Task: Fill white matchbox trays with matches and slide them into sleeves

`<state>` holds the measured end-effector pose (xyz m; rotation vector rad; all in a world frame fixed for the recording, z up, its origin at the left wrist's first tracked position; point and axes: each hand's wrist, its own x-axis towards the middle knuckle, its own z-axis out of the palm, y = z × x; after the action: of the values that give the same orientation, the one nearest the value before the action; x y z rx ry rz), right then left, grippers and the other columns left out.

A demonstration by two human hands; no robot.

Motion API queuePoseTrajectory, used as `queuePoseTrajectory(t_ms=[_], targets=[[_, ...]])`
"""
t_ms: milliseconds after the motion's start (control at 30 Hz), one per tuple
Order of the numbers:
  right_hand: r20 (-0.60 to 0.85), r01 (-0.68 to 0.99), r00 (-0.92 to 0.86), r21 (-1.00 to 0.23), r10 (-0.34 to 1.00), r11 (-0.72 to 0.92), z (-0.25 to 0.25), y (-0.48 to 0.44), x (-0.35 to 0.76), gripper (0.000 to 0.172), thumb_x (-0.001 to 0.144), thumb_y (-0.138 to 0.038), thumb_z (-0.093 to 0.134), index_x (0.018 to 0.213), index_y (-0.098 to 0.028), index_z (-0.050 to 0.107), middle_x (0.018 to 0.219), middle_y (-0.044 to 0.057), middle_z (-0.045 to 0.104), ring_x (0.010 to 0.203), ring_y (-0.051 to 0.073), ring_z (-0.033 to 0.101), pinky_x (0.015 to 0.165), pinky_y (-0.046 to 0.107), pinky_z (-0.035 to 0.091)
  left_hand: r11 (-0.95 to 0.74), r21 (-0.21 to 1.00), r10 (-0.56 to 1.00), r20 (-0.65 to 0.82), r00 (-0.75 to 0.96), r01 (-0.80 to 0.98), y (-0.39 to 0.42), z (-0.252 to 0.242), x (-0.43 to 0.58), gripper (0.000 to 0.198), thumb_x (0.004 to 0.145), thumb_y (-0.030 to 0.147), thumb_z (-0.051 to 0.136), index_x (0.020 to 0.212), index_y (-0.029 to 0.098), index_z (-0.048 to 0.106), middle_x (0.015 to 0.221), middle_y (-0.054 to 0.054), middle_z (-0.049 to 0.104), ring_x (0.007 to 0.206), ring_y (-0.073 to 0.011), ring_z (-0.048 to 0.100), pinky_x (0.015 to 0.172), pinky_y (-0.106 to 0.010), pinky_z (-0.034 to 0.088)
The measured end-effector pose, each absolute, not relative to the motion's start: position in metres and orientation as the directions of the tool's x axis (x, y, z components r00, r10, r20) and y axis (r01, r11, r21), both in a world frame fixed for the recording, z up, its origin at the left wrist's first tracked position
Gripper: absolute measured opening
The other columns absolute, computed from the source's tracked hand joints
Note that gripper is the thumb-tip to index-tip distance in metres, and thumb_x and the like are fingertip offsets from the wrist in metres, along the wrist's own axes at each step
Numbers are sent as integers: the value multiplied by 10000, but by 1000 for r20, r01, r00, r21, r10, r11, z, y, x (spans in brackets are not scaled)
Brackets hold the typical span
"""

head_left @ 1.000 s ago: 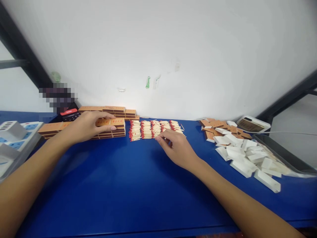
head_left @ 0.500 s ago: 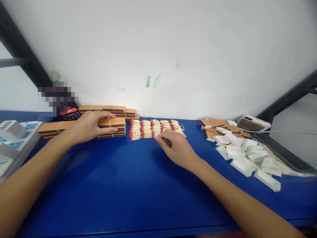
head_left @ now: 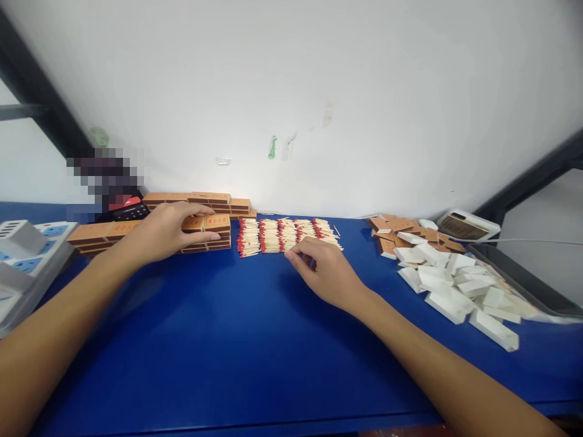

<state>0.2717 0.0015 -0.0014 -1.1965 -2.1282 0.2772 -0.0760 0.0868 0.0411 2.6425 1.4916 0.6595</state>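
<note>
My left hand [head_left: 170, 230] lies over the front row of stacked matchboxes [head_left: 216, 223], its thumb along the front face and its fingers at the back edge of a top matchbox. The boxes have orange tops and dark brown sides. To the right of that stack, red-headed matches [head_left: 268, 235] lie in several rough piles side by side. At the near right edge of the piles is my right hand [head_left: 321, 267], with curled fingers and the thumb against the index finger. What its fingertips hold, if anything, is hidden.
Behind stands another row of matchboxes [head_left: 209, 198] against the white wall. On the right are loose orange matchbox sleeves [head_left: 401, 224], white inner trays [head_left: 446, 300], a white phone-like device [head_left: 467, 224] and a dark tray [head_left: 523, 279]. A power strip [head_left: 40, 243] sits far left.
The view has shifted very slightly. Both hands keep the same places and poses, and the matchboxes and matches look unmoved.
</note>
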Motion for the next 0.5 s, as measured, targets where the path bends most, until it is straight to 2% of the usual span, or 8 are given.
queuePoseTrajectory(t_ms=[167, 300, 400, 500], targets=[[453, 682, -365, -465, 814, 565, -2, 2, 271, 298, 1090, -302, 539, 820, -213, 630, 765, 22, 651, 699, 169, 561, 679, 316, 400, -552, 217, 809, 376, 453, 805, 89, 39, -79, 685, 877, 822, 651, 1258, 264, 767, 1260, -121, 788, 1152, -388, 723, 1029, -527, 562], [450, 763, -360, -361, 817, 536, 11, 13, 288, 286, 1067, -309, 535, 826, -210, 652, 802, 45, 702, 720, 181, 599, 690, 320, 412, -555, 227, 809, 372, 455, 800, 91, 38, -80, 761, 845, 871, 651, 1293, 263, 748, 1282, -120, 783, 1163, -393, 723, 1001, -535, 579], [426, 909, -256, -200, 868, 366, 31, 26, 328, 278, 1047, -315, 523, 855, -204, 691, 893, 86, 761, 761, 214, 638, 714, 347, 411, -544, 237, 818, 365, 445, 805, 91, 38, -81, 820, 809, 882, 687, 1327, 248, 731, 1283, -110, 783, 1172, -388, 726, 980, -519, 594], [338, 998, -4, -61, 941, 26, 46, 33, 390, 308, 1008, -409, 577, 815, -214, 718, 867, 127, 760, 769, 270, 652, 664, 367, 384, -550, 227, 811, 374, 450, 804, 92, 39, -82, 832, 782, 873, 726, 1333, 249, 726, 1266, -107, 789, 1154, -374, 730, 968, -508, 599]])
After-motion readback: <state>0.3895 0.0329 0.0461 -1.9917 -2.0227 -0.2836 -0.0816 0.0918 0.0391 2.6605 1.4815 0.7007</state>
